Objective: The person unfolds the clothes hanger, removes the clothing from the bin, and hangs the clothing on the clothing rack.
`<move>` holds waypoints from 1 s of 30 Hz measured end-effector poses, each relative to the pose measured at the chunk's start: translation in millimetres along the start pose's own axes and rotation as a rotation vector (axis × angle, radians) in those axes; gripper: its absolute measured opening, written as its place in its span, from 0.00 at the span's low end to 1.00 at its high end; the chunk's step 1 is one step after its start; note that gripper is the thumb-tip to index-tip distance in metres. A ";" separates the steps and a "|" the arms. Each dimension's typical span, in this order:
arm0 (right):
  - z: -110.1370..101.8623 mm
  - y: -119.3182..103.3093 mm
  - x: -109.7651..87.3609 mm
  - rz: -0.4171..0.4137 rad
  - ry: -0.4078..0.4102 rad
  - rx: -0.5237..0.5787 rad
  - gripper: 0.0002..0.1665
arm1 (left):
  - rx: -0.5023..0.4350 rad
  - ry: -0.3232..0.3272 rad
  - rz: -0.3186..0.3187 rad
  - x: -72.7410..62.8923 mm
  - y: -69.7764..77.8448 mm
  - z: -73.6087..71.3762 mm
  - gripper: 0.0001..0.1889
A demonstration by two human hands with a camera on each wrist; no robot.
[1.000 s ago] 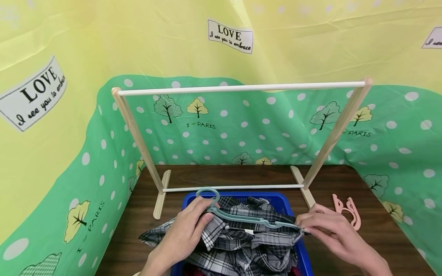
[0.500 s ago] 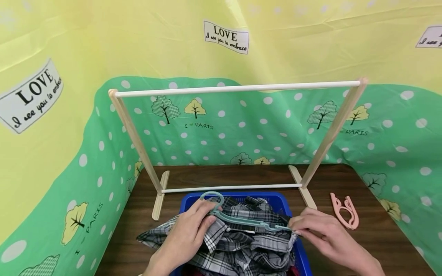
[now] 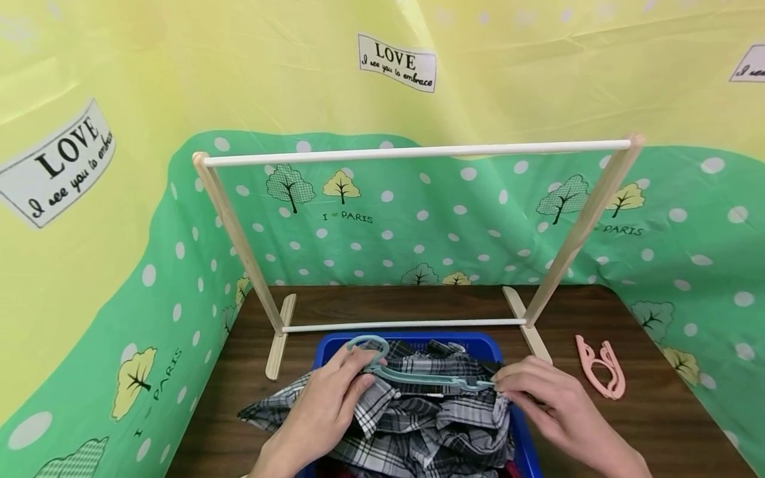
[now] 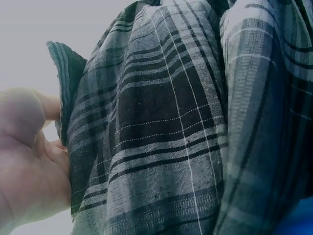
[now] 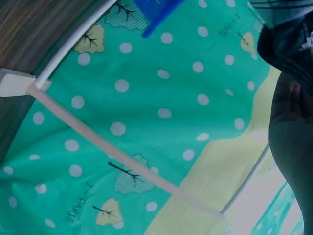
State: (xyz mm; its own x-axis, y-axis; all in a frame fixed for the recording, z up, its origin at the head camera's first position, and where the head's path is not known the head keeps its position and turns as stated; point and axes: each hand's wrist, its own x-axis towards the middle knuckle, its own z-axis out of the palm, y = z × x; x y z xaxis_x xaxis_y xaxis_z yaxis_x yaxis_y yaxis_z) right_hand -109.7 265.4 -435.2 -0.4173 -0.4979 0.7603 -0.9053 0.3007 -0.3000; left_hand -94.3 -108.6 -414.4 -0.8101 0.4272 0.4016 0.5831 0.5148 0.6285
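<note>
A black, grey and white plaid shirt (image 3: pixel 412 425) lies bunched over the blue basket, its collar turned up at the middle. Across its collar runs a light blue clothes hanger (image 3: pixel 418 378), with the hook standing up at the left. My left hand (image 3: pixel 325 405) grips the hanger at the base of the hook, together with the collar cloth. With thumb and fingers, my right hand (image 3: pixel 546 401) pinches the hanger's right end and the shirt's edge there. Plaid cloth fills most of the left wrist view, beside the left palm (image 4: pixel 29 161).
The blue basket (image 3: pixel 528 445) stands on the dark wooden table (image 3: pixel 382 302), with some red cloth low inside. Behind it rises a wooden rack with a white top rail (image 3: pixel 418 153). A pink folding hanger (image 3: pixel 600 368) lies on the right. Patterned cloth hangs all round.
My right hand has shifted a little left along with the hanger's right end, drawing the shirt's edge inward. The left hand keeps its grip, and the hook has tipped slightly to the right.
</note>
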 end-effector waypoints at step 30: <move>25.5 -28.0 18.6 0.141 0.207 0.299 0.19 | -0.009 0.023 0.098 -6.6 -7.3 5.4 0.17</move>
State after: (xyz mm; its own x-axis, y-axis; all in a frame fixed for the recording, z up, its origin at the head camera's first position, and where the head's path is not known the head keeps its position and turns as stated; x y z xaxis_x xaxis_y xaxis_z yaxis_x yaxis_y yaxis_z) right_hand -94.1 226.9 -427.4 -0.5418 -0.2848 0.7908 -0.8364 0.0889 -0.5409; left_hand -92.8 -111.2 -425.2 -0.7502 0.4579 0.4770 0.6593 0.4645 0.5912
